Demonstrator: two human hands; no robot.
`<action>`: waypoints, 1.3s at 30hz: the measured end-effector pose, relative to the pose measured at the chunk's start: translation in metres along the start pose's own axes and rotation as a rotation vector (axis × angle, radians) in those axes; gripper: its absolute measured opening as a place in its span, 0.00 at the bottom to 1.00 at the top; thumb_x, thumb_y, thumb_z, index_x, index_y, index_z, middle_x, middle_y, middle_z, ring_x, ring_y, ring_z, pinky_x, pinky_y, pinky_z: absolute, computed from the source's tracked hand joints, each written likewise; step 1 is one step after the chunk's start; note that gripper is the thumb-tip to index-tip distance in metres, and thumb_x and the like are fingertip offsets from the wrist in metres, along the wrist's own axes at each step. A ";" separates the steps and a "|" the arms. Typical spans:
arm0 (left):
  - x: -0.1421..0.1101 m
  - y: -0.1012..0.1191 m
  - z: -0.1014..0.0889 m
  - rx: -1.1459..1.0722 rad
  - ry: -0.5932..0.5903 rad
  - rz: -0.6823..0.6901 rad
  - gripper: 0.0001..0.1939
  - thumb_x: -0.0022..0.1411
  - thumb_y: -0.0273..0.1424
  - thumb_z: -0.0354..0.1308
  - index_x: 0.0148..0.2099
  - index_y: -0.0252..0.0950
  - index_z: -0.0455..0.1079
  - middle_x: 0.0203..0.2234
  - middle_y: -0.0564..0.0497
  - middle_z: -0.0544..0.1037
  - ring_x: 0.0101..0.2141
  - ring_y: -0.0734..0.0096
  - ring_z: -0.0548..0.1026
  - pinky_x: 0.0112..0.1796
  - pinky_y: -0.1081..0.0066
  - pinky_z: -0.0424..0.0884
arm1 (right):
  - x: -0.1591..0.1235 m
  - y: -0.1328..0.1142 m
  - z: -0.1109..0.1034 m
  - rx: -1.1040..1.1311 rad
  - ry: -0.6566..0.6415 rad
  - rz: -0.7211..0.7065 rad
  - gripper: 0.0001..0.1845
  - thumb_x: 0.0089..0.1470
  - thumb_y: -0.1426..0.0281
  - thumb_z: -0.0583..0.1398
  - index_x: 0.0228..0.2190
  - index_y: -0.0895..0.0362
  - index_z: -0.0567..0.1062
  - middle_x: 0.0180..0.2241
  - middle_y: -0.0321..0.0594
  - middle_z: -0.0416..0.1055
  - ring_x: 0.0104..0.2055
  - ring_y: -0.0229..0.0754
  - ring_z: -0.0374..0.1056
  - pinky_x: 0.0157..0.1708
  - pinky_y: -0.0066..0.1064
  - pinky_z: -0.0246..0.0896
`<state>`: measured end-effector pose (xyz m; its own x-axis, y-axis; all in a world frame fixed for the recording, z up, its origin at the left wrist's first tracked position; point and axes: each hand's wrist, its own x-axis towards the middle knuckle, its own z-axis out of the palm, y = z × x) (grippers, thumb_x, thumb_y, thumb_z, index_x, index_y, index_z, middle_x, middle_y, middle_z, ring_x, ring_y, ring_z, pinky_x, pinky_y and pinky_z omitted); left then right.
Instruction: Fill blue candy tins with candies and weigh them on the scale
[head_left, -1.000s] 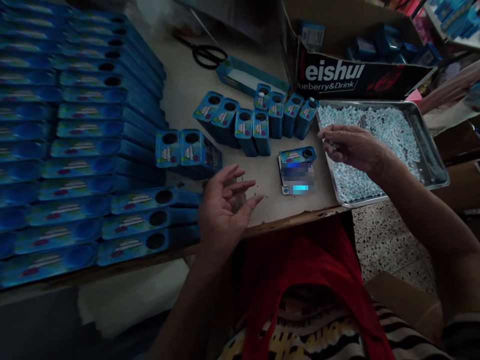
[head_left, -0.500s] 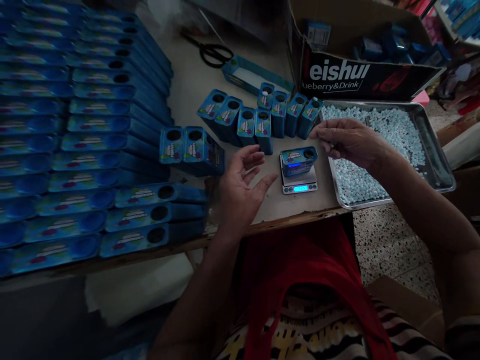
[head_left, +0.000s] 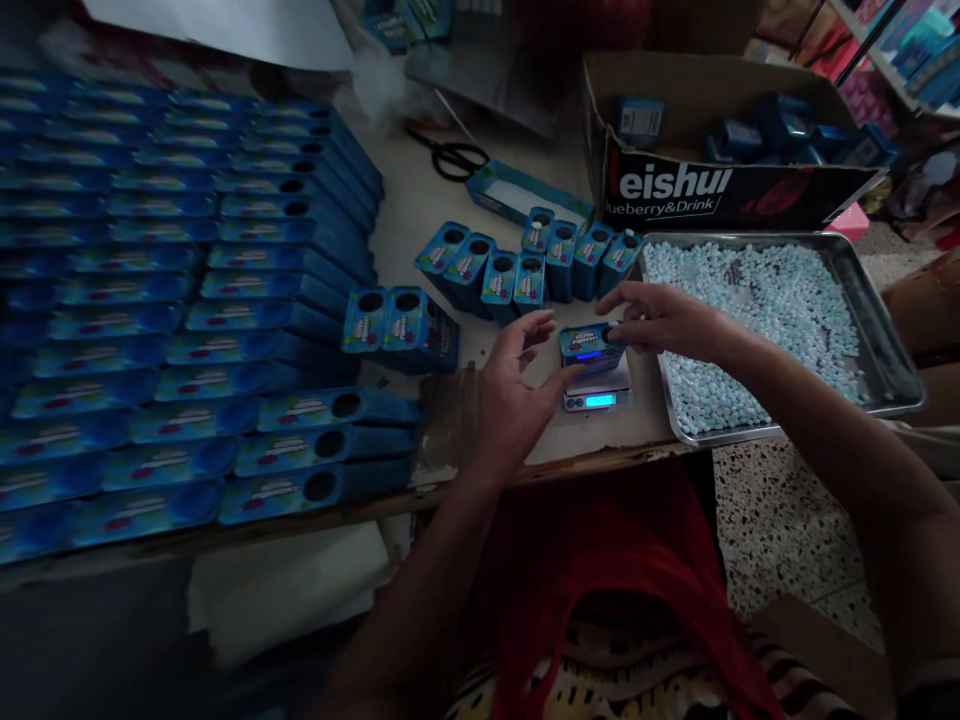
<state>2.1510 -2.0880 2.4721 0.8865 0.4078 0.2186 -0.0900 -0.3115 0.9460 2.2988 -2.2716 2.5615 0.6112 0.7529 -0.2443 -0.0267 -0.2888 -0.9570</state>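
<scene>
A small blue tin (head_left: 583, 347) with a round hole in its top stands on a digital scale (head_left: 576, 403), whose display glows blue. My right hand (head_left: 671, 320) is at the hole end of the tin, thumb and fingers pinched together over the opening; whatever is between the fingertips is too small to make out. On the tin's left side my left hand (head_left: 517, 395) is open, thumb and fingers apart, with the thumb tip close to the tin's lower edge. Small pale blue and white pellets (head_left: 720, 370) fill much of a metal tray (head_left: 889, 395) to the right.
Several blue tins (head_left: 499, 280) stand behind the scale, two more (head_left: 409, 330) to their left. Rows of tins (head_left: 187, 350) cover the table's left. Scissors (head_left: 457, 160), a long open blue box (head_left: 525, 195) and a cardboard carton (head_left: 667, 190) holding tins lie farther back.
My right hand has moved left from the tray's edge to the tin's opening. My left hand has come closer to the tin and scale. The view has shifted slightly.
</scene>
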 end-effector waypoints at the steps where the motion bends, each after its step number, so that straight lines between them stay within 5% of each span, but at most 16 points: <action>1: 0.000 -0.001 0.000 0.011 -0.001 0.004 0.32 0.64 0.41 0.75 0.67 0.44 0.72 0.59 0.43 0.81 0.63 0.51 0.79 0.64 0.48 0.76 | -0.001 0.000 0.000 -0.009 0.023 0.014 0.11 0.56 0.79 0.73 0.40 0.55 0.83 0.20 0.27 0.69 0.21 0.32 0.61 0.19 0.23 0.49; 8: 0.012 0.008 -0.001 0.221 -0.015 0.177 0.32 0.63 0.33 0.76 0.67 0.43 0.73 0.60 0.44 0.81 0.61 0.52 0.80 0.65 0.51 0.75 | 0.020 0.005 -0.047 0.102 0.311 -0.036 0.07 0.61 0.69 0.71 0.33 0.57 0.79 0.21 0.31 0.69 0.21 0.32 0.56 0.21 0.24 0.48; 12: 0.021 0.013 -0.005 0.347 -0.025 0.219 0.38 0.54 0.29 0.81 0.65 0.44 0.75 0.60 0.44 0.81 0.61 0.48 0.79 0.65 0.50 0.75 | 0.050 0.019 -0.076 -0.202 0.491 -0.126 0.06 0.66 0.67 0.66 0.36 0.56 0.81 0.20 0.28 0.63 0.24 0.35 0.57 0.27 0.27 0.51; 17: 0.019 0.009 -0.019 0.230 -0.015 0.129 0.17 0.64 0.35 0.75 0.54 0.42 0.81 0.49 0.48 0.85 0.49 0.57 0.84 0.55 0.56 0.82 | 0.071 0.031 -0.085 -1.008 0.430 -0.142 0.14 0.64 0.72 0.66 0.51 0.54 0.83 0.37 0.44 0.82 0.44 0.51 0.75 0.44 0.37 0.59; 20: 0.024 0.015 -0.026 0.211 0.031 0.258 0.07 0.71 0.38 0.70 0.45 0.41 0.84 0.44 0.49 0.85 0.47 0.59 0.83 0.54 0.58 0.82 | 0.079 0.033 -0.089 -1.191 0.374 -0.156 0.12 0.65 0.75 0.64 0.48 0.53 0.83 0.36 0.46 0.82 0.47 0.54 0.76 0.45 0.39 0.59; 23: 0.040 0.021 -0.029 0.336 -0.068 0.331 0.07 0.69 0.39 0.71 0.43 0.43 0.86 0.43 0.48 0.85 0.48 0.56 0.82 0.56 0.55 0.80 | 0.081 0.030 -0.090 -1.216 0.329 -0.194 0.08 0.66 0.76 0.63 0.41 0.54 0.83 0.32 0.44 0.80 0.45 0.53 0.75 0.44 0.40 0.57; 28: 0.062 0.027 -0.023 0.461 -0.246 0.294 0.07 0.67 0.39 0.72 0.38 0.42 0.85 0.41 0.46 0.82 0.48 0.54 0.79 0.57 0.53 0.79 | 0.054 0.010 -0.071 -1.257 0.328 -0.104 0.07 0.69 0.70 0.63 0.40 0.56 0.83 0.34 0.46 0.80 0.42 0.52 0.75 0.41 0.38 0.56; 35: 0.066 0.052 0.000 0.503 -0.373 0.266 0.05 0.68 0.32 0.70 0.44 0.40 0.86 0.46 0.47 0.82 0.50 0.56 0.80 0.57 0.56 0.78 | -0.008 -0.018 -0.057 -1.356 0.488 -0.028 0.16 0.73 0.66 0.57 0.48 0.54 0.85 0.43 0.48 0.85 0.41 0.50 0.76 0.38 0.37 0.57; 39: 0.059 0.046 0.006 0.516 -0.363 0.249 0.23 0.64 0.34 0.74 0.61 0.42 0.82 0.54 0.46 0.83 0.57 0.52 0.80 0.61 0.55 0.77 | -0.026 -0.025 -0.053 -1.379 0.514 0.002 0.18 0.74 0.66 0.55 0.51 0.54 0.85 0.46 0.49 0.86 0.43 0.53 0.78 0.37 0.38 0.56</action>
<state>2.2017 -2.0832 2.5272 0.9717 -0.0150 0.2357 -0.1628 -0.7656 0.6223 2.3259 -2.3152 2.5999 0.8277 0.5487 0.1178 0.5506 -0.8346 0.0186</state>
